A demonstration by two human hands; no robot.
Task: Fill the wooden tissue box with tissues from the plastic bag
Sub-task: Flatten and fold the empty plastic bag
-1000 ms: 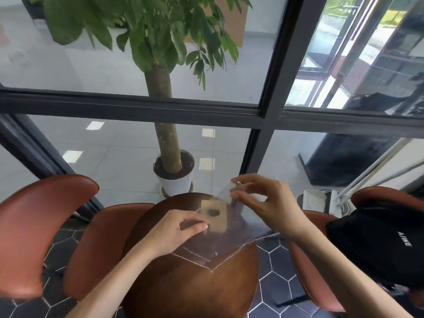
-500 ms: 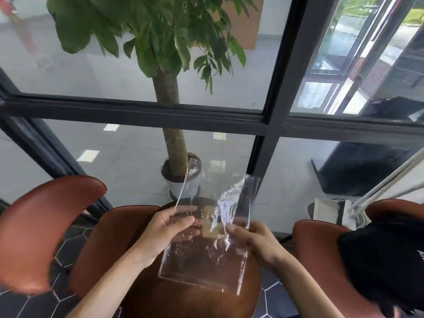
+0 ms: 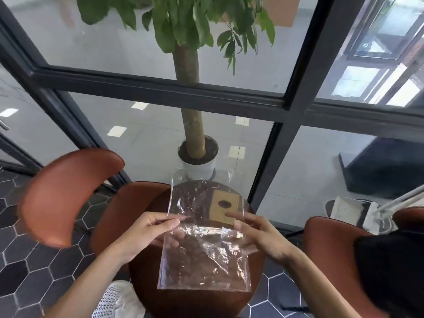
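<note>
A clear plastic bag [image 3: 203,260] hangs upright over the round dark wooden table [image 3: 146,278]. My left hand [image 3: 149,235] pinches its left edge and my right hand [image 3: 261,237] holds its right edge, about halfway up. The bag looks flat and I can see no tissues in it. Behind the bag, seen through the film, the small wooden tissue box [image 3: 224,208] with a round hole in its top stands on the far part of the table.
Brown leather chairs stand around the table: one at the left [image 3: 66,191], one behind it [image 3: 128,203], one at the right [image 3: 330,255]. A black bag [image 3: 394,271] lies on the right chair. A potted tree [image 3: 195,154] stands beyond the glass wall.
The bag was lifted off the table and turned upright between both hands. It now hangs lower and squarer, my hands further apart on its sides. The view has tilted down.
</note>
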